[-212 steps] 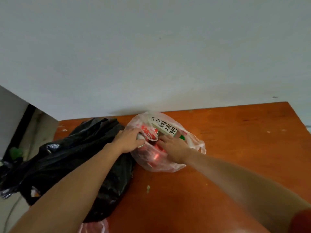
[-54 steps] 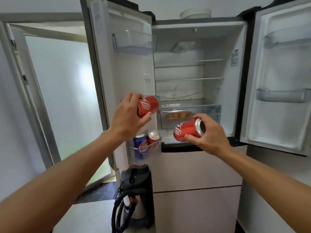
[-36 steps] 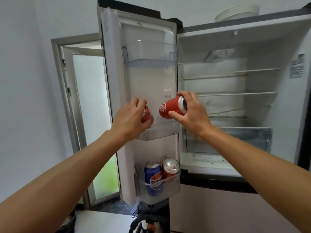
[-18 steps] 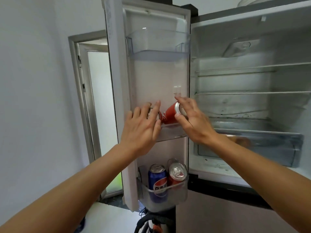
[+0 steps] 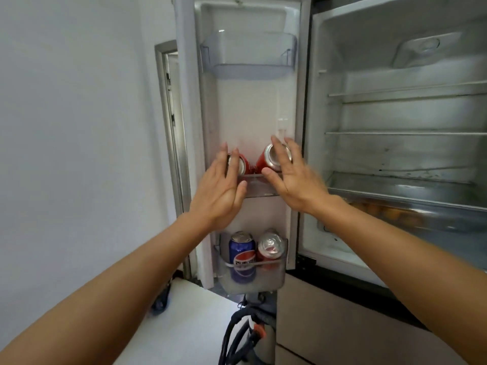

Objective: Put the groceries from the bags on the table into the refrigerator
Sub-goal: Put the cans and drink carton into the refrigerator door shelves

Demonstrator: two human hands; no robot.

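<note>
Groceries under inspection: a left red can [image 5: 243,165] and a right red can [image 5: 262,162], both in the middle door shelf [image 5: 263,189] of the open refrigerator [image 5: 395,114]. I record them side by side, close together, each tipped so its silver top faces the camera. The left hand [image 5: 218,192] shows an open grip: its fingers are straight and laid against the left red can's top, closed round nothing. The right hand [image 5: 296,180] likewise has a flat, spread grip, with its fingers across the right red can's top and its thumb at the lower edge, not curled round it. Below, the lower door bin [image 5: 279,280] carries a blue can [image 5: 242,256] and another red can [image 5: 271,248], upright and side by side. I note an upper door bin [image 5: 247,67] above. Orange items, too blurred to identify, lie in the crisper drawer [image 5: 411,206].
</note>
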